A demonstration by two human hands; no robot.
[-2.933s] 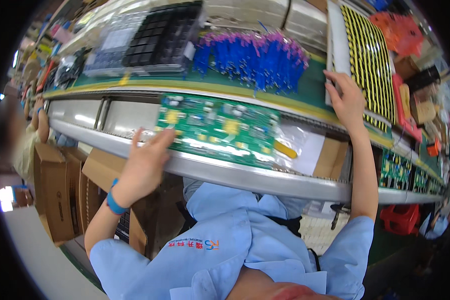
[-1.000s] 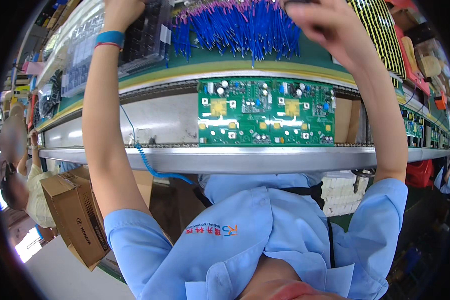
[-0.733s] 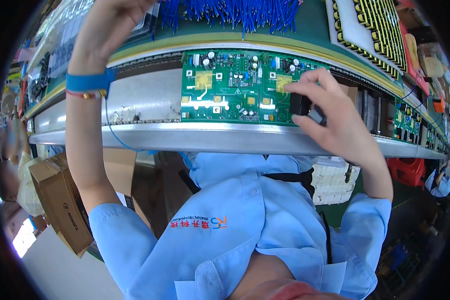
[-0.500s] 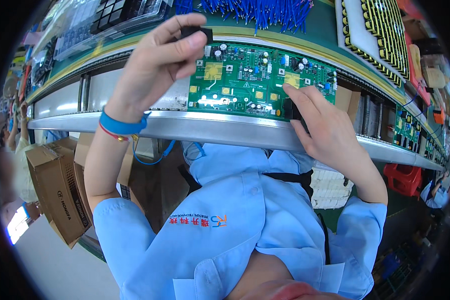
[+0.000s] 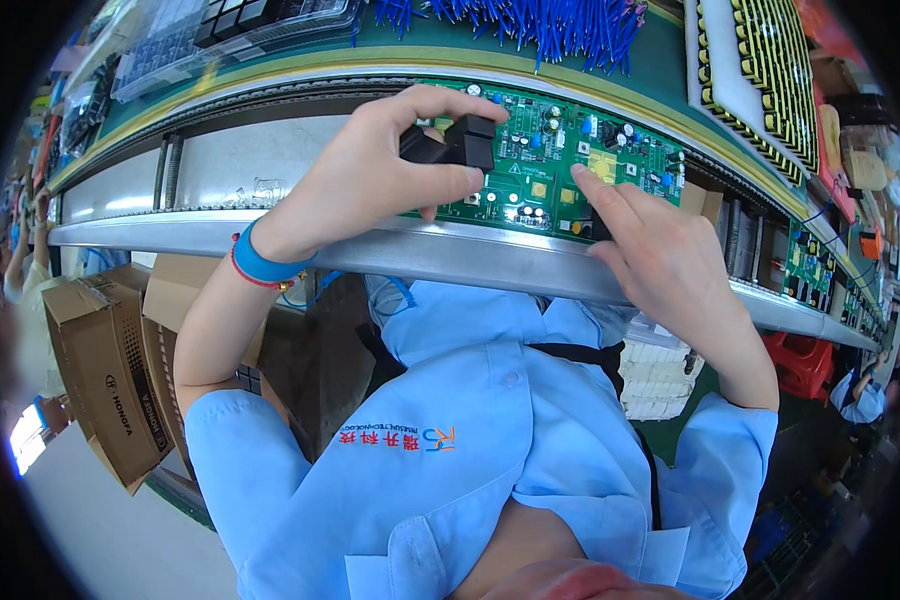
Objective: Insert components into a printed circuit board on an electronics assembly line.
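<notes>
My left hand (image 5: 370,165) is closed around black rectangular blocks, gripped between thumb and fingers. One black block (image 5: 472,142) sits at the fingertips, and another dark one shows nearer the palm. They are over the left part of a green circuit board (image 5: 520,152), hiding some of it. My right hand (image 5: 660,240) rests at the board's right half, fingers stretched out. Its index fingertip touches the board beside a yellow square pad (image 5: 602,165). Between that hand's thumb and fingers a black component (image 5: 599,228) shows, partly hidden; whether it is gripped is unclear.
The board lies between metal rails, with a silver front rail (image 5: 450,252) close to me. Behind it are blue wires (image 5: 550,30), a clear tray of black blocks (image 5: 235,25) and a white foam sheet with rows of yellow-black parts (image 5: 750,90). Cardboard boxes (image 5: 105,370) stand lower left.
My left hand has come down and to the right with the black blocks, from above the board's left end to over its surface. The right hand has stayed almost in place.
</notes>
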